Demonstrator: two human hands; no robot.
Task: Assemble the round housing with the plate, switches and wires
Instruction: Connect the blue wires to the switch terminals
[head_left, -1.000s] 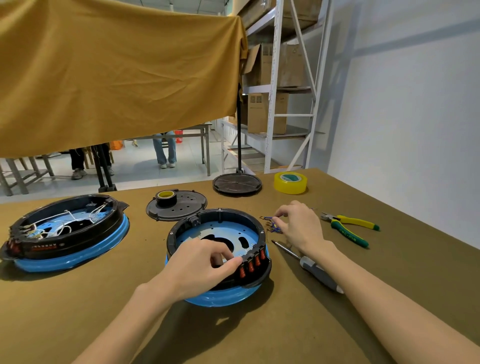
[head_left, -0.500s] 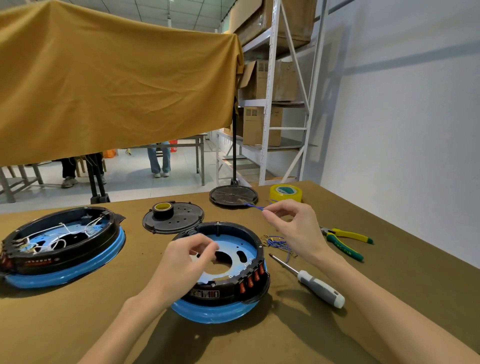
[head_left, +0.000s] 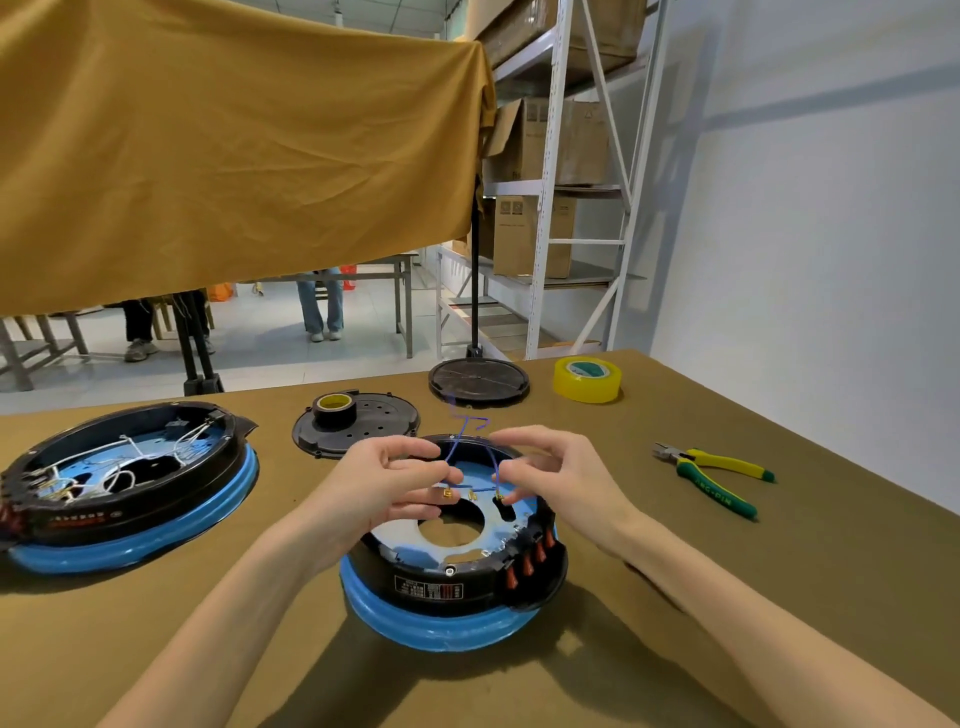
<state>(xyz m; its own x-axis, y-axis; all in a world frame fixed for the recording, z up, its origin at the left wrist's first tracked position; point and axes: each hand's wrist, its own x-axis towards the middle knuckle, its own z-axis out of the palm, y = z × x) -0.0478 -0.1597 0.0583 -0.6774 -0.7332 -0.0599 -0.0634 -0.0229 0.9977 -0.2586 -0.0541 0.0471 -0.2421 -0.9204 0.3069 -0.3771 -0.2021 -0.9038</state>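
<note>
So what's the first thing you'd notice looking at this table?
Two hands, left hand and right hand, pinch thin blue wires over the round black-and-blue housing in the middle. A second housing, full of white wires, sits at the left. Yellow-green pliers lie at the right, and a yellow tape roll sits farther back.

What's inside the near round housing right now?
Inside the near housing: a pale blue plate with a round centre hole and a slot. Both hands, left and right, pinch blue wires above it. The hands hide the plate's far part.
</note>
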